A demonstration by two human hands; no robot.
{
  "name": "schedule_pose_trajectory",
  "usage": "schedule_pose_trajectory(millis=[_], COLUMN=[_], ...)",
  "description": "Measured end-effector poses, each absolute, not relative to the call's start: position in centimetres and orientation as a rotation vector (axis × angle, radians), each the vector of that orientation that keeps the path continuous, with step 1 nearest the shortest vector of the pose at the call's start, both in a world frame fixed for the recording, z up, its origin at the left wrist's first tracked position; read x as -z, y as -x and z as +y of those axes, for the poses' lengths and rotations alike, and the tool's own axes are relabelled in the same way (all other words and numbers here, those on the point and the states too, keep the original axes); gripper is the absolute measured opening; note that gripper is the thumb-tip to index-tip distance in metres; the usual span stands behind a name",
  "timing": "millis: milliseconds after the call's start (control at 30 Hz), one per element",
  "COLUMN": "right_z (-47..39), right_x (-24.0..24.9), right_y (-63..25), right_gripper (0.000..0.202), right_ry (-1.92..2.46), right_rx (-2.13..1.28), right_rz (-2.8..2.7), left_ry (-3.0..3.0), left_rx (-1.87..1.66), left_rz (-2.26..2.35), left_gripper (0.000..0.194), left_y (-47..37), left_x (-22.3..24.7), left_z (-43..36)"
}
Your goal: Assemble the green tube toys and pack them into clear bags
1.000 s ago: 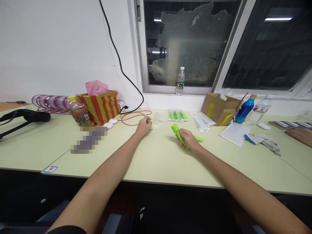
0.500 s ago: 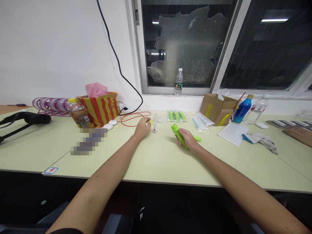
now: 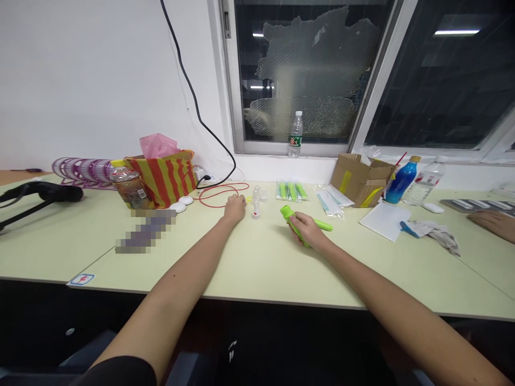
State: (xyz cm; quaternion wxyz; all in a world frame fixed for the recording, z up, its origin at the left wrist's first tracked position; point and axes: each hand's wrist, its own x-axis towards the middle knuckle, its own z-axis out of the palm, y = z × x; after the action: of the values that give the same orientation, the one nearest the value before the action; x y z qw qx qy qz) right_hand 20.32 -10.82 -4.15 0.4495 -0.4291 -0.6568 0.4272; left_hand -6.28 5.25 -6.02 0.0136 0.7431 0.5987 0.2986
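Note:
My right hand (image 3: 308, 229) is wrapped round a bright green plastic tube (image 3: 287, 211) with a threaded end that points up and left. Another green length (image 3: 324, 225) sticks out to the right behind my hand; whether it belongs to the tube I cannot tell. On the table at the left, my left hand (image 3: 235, 209) has its fingers curled together, and what they hold, if anything, is hidden. A thin yellow piece (image 3: 249, 200) shows just past its fingertips. Right beside it stands a small clear container (image 3: 256, 202) with a white base, and a clear cap-like piece (image 3: 263, 194) behind.
Packaged green items (image 3: 291, 190) and clear packets (image 3: 333, 200) lie behind. Rightward are a cardboard box (image 3: 354, 179), bottles (image 3: 402, 179), paper (image 3: 384, 221), a glove (image 3: 436, 233) and another person's hand (image 3: 493, 222). A red cable (image 3: 217, 205) and striped bag (image 3: 171, 179) are left.
My left hand's fingers have closed together beside the clear container. My right hand still holds the green tube, turned slightly.

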Motion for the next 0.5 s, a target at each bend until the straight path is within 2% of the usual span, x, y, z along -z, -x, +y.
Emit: schedule_pose_trajectory(millis=[267, 367, 433, 500], right_z=[-10.8, -10.9, -10.9, -10.9], right_x=[4.0, 4.1, 4.2, 4.2], right_y=[-20.5, -20.5, -20.4, -20.4], right_gripper=[0.039, 0.032, 0.039, 0.055], right_ry=[1.073, 1.107, 1.113, 1.095], right_rx=[-1.008, -0.94, -0.877, -0.87], right_rz=[-1.651, -1.637, -1.645, -1.672], left_ry=[-2.121, -2.093, -2.105, -2.176], left_rx=[-1.248, -1.398, -1.458, -1.453], left_rz=[1.848, 1.626, 1.356, 1.128], left_gripper=[0.017, 0.017, 0.015, 0.014], left_y=[7.6, 6.2, 4.4, 2.4], left_x=[4.0, 2.5, 1.6, 0.9], left_z=[4.7, 3.3, 1.7, -0.2])
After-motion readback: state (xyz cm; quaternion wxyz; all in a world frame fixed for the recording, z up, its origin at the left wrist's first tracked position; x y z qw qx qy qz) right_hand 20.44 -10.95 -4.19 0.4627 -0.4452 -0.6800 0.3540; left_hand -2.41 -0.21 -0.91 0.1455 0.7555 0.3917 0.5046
